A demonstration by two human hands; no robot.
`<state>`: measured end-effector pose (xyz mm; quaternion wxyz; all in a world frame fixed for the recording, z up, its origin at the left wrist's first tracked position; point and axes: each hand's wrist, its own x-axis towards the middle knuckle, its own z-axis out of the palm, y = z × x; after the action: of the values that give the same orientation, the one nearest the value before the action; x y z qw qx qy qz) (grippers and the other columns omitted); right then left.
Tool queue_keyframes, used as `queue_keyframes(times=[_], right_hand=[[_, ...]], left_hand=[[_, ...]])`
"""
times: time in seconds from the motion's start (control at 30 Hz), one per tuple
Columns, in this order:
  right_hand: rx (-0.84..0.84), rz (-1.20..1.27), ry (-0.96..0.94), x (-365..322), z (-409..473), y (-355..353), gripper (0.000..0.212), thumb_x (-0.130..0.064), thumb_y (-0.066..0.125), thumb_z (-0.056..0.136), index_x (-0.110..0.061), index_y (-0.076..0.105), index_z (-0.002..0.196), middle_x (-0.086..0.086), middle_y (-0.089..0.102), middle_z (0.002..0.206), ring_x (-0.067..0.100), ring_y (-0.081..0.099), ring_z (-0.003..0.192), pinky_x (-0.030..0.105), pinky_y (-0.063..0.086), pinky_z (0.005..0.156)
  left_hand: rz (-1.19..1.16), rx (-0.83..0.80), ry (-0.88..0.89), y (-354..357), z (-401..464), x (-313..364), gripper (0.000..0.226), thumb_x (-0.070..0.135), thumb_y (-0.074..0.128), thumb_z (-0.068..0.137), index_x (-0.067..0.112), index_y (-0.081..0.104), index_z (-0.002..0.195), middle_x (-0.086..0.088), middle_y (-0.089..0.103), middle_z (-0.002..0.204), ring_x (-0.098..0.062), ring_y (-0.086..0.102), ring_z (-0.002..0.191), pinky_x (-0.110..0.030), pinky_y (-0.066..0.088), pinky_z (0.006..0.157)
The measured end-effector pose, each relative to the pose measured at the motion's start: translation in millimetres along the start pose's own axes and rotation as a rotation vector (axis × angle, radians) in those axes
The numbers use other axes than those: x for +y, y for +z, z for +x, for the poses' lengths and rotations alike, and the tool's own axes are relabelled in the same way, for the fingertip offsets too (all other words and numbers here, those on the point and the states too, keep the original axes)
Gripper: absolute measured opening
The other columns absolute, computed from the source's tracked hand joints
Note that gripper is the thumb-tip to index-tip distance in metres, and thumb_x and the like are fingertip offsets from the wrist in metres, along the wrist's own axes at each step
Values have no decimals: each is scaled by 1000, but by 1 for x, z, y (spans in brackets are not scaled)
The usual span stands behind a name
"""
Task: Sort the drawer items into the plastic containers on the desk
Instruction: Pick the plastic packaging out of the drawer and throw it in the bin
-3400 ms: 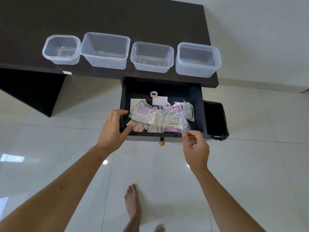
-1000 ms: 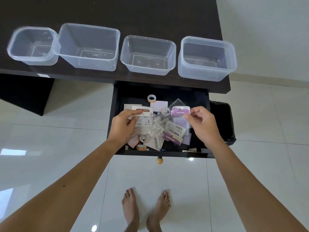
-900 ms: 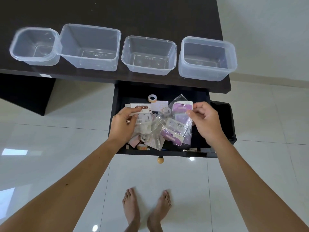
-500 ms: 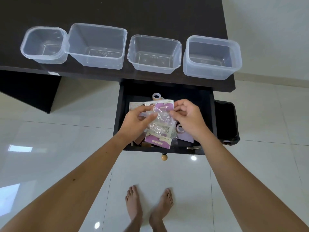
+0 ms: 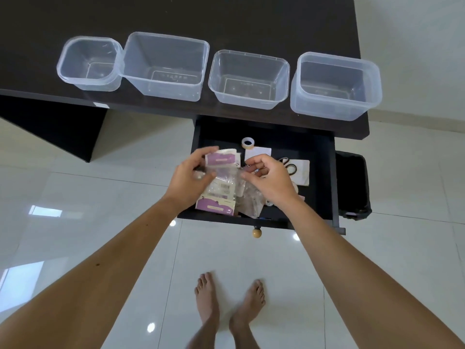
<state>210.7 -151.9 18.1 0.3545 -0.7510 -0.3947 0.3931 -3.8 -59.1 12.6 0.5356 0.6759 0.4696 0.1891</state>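
My left hand (image 5: 187, 183) and right hand (image 5: 269, 181) pinch a bundle of packets (image 5: 222, 182) above the drawer (image 5: 324, 172); light, slippery, floppy film, I judge, best gripped at the stiff purple header cards.

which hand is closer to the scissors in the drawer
Right. The right hand sits just left of the scissors, nearly touching them. The left hand is farther left, at the drawer's other side, holding the purple-labelled packets.

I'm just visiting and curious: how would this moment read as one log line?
stage: gathering | left hand: holds packets | right hand: pinches packets | drawer: open | containers: all four empty
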Motion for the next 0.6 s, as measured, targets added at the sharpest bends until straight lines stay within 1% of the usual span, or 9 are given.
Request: queue_keyframes(times=[0.1, 0.23, 0.3, 0.37, 0.43, 0.47, 0.53, 0.57, 0.6], right_hand=[[28, -101, 22, 7, 2, 9, 35, -26, 87, 86, -20, 72, 117, -3, 69, 109, 14, 64, 87, 35, 60, 87], [7, -252, 48, 12, 8, 22, 57, -35, 88, 84, -20, 65, 134, 4, 59, 121, 16, 60, 105, 30, 49, 91], [-12, -268, 59, 15, 11, 28, 56, -40, 90, 82, -21, 69, 130, 3, 59, 123, 18, 60, 108, 31, 50, 94], [0, -302, 73, 18, 12, 32, 45, -37, 90, 82, -19, 74, 119, 3, 60, 120, 19, 61, 105, 33, 52, 94], [31, -301, 80, 17, 11, 31, 30, -28, 90, 83, -16, 76, 107, 3, 62, 114, 16, 61, 95, 30, 53, 88], [39, -268, 91, 17, 10, 30, 25, -24, 89, 84, -14, 76, 104, 1, 64, 110, 12, 60, 90, 24, 52, 82], [32, -186, 126, 14, 5, 25, 19, -22, 85, 89, -13, 75, 102, -7, 67, 98, 4, 59, 82, 10, 43, 67], [32, -146, 140, 12, 3, 22, 16, -22, 83, 91, -14, 73, 101, -9, 67, 93, 2, 59, 79, 8, 41, 62], [38, -101, 147, 9, 1, 19, 14, -22, 81, 92, -15, 72, 100, -9, 68, 91, 1, 60, 78, 7, 43, 61]], left_hand=[[-15, 19, -55, -18, 0, 0, 57, 20, 69, 100, 47, 47, 146, 5, 67, 117, -23, 70, 110, -44, 67, 69], [-21, 45, -72, -26, -4, -1, 64, 22, 66, 101, 54, 41, 150, 1, 62, 121, -27, 70, 110, -39, 67, 65], [-39, 55, -96, -27, -5, -2, 70, 22, 67, 101, 58, 36, 151, 1, 61, 126, -27, 69, 113, -38, 68, 66], [-46, 58, -101, -27, -5, -3, 70, 22, 67, 101, 60, 35, 151, 2, 61, 126, -26, 70, 113, -38, 68, 66], [-74, 51, -112, -28, -6, -3, 67, 23, 65, 102, 59, 36, 150, 2, 61, 127, -27, 70, 114, -36, 67, 64], [-81, 50, -117, -28, -6, -3, 67, 23, 64, 102, 58, 34, 151, 2, 60, 129, -27, 70, 115, -37, 67, 65], [-81, 45, -111, -30, -8, -1, 68, 25, 62, 103, 59, 30, 152, 1, 60, 129, -27, 71, 114, -42, 68, 68], [-77, 43, -98, -30, -9, 0, 69, 24, 62, 103, 60, 28, 152, 0, 61, 127, -27, 72, 112, -45, 68, 68], [-66, 43, -83, -31, -10, 1, 70, 23, 61, 104, 61, 26, 151, 0, 62, 126, -26, 73, 109, -46, 68, 68]])
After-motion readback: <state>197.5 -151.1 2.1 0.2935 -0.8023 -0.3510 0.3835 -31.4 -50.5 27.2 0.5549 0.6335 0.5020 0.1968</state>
